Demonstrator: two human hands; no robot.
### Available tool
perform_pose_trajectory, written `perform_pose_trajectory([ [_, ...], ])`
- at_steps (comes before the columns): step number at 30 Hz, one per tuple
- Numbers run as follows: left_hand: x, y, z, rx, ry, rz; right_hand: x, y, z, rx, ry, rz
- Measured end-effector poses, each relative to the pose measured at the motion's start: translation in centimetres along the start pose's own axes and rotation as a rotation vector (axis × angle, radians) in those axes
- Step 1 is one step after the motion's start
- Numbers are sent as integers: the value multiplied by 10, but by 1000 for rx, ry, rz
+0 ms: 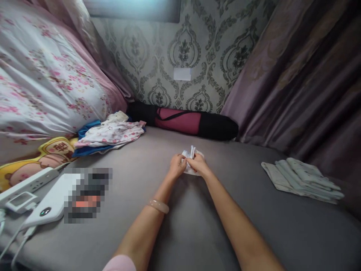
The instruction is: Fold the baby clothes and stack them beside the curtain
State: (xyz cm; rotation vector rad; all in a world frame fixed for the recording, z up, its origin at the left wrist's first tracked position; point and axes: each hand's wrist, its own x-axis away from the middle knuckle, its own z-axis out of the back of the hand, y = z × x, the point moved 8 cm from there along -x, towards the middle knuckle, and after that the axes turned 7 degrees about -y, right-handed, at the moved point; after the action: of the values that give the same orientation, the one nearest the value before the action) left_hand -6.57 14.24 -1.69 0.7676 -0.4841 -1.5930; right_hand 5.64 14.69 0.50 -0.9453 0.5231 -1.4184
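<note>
A small, pale cloth [193, 149], bunched and partly folded, lies on the grey sheet in front of me. Its exact kind is too small to tell. My left hand [178, 165] grips its left side with the fingers closed. From the right, my right hand [198, 165] pinches the same cloth, and the two hands nearly meet over it. Part of the cloth stands up above the fingers, while its middle is hidden behind them. A pale bangle [159, 206] circles my left forearm.
Folded pale cloths [303, 180] are stacked at the right. At the left lie a heap of clothes [113, 131], a yellow cushion [56, 148], a power strip [36, 184], a white power bank [53, 199] and a blurred-out object. A black and maroon long bag [180, 121] lies along the wall.
</note>
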Motion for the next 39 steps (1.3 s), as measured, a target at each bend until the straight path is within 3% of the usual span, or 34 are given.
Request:
perform_pose_trajectory([
  [4, 4, -21, 5, 53, 36, 64, -4, -7, -16, 314, 56, 11],
  [10, -2, -30, 5, 81, 31, 77, -2, -10, -30, 428, 16, -27],
  [14, -4, -30, 6, 97, 7, 70, -3, -10, -32, 255, 22, -24],
  [19, -3, -27, 8, 77, 0, 94, -7, -7, -39, 33, -82, -82],
  [24, 1, -27, 6, 31, 24, 99, -1, -6, -30, -222, -284, -149],
  [26, 3, -28, 5, -3, 45, 81, 1, -7, -12, -253, -256, -147],
  [29, 5, -29, 2, -34, 70, 63, 0, -11, 31, -87, 21, -63],
  [31, 5, -31, 1, -44, 79, 66, -1, -18, 47, 135, 162, 55],
  [33, 5, -32, 0, -54, 82, 75, -3, -24, 40, 394, 194, 199],
  [35, 6, -33, 0, -70, 88, 79, -7, -21, 18, 586, 146, 295],
  [39, 10, -33, 0, -113, 113, 77, -14, -1, -18, 749, 100, 322],
])
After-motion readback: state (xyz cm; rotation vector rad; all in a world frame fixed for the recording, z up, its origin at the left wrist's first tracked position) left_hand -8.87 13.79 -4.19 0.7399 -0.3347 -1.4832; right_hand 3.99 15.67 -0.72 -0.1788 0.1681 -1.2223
